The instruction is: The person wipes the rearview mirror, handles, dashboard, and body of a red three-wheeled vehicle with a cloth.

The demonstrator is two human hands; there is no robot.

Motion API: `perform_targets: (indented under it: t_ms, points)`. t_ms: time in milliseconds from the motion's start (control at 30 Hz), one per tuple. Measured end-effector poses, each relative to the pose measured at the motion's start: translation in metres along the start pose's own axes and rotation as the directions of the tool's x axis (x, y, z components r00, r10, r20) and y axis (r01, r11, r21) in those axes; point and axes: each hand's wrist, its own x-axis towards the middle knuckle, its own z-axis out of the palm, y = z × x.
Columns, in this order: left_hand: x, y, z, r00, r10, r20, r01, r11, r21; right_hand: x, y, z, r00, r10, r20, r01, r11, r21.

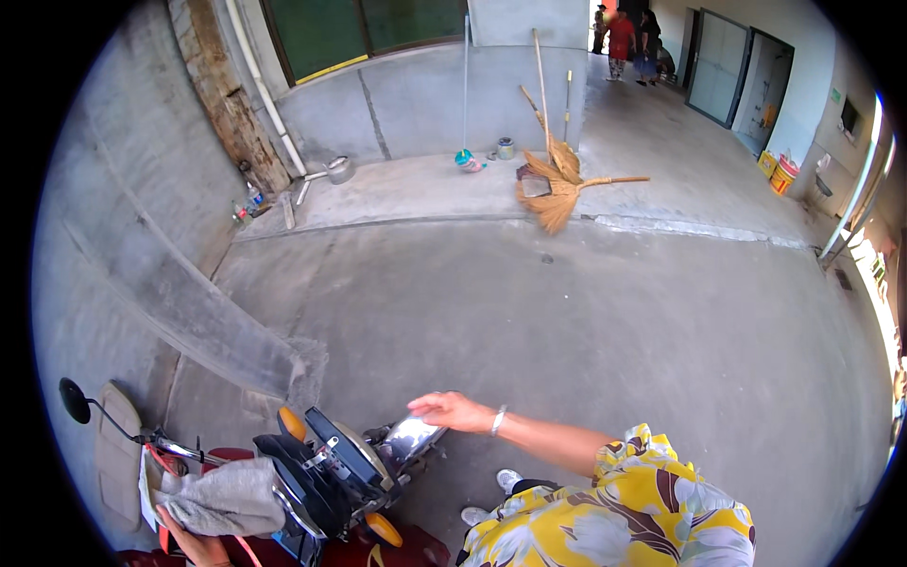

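Note:
A motorcycle [345, 454] with orange turn signals stands at the lower left. Over its handlebar area lies a grey towel [231, 496], with a white sheet-like item [147, 487] and red straps beside it. My left hand [196, 546] is at the towel's lower edge, fingers closed against the cloth; part of the hand is cut off by the frame. My right hand [452, 412] is held out above the shiny front fender [413, 435], fingers stretched and holding nothing. Whether it touches the fender I cannot tell. A bracelet circles my right wrist.
Straw brooms [553, 203] lie and lean by the low wall on a raised step [406, 184]. Near them are a mop [465, 159], a can [505, 148] and a kettle [338, 170]. A concrete ramp [246, 354] rises left. People [621, 42] stand far back; buckets [783, 175] stand right.

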Motion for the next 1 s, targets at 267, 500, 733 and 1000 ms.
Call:
perform_targets:
  t_ms: [267,500,733,1000]
  points:
    - [-0.075,-0.079,0.095,0.924,0.039,0.381,-0.004,0.996,-0.091,0.028,-0.127,0.147,0.681,-0.686,0.257,0.730,0.662,-0.169]
    - [-0.119,-0.104,0.060,0.847,-0.077,0.526,-0.229,0.840,0.492,0.012,-0.124,0.175,0.949,-0.270,0.162,0.264,0.963,0.058]
    - [-0.128,-0.120,0.015,0.877,-0.167,0.452,0.022,0.951,0.308,0.004,-0.126,0.195,0.944,-0.158,0.291,0.016,0.899,0.438]
    - [-0.149,-0.109,-0.007,0.893,-0.094,0.440,0.007,0.981,0.196,0.003,-0.132,0.201,0.950,-0.085,0.299,-0.052,0.904,0.424]
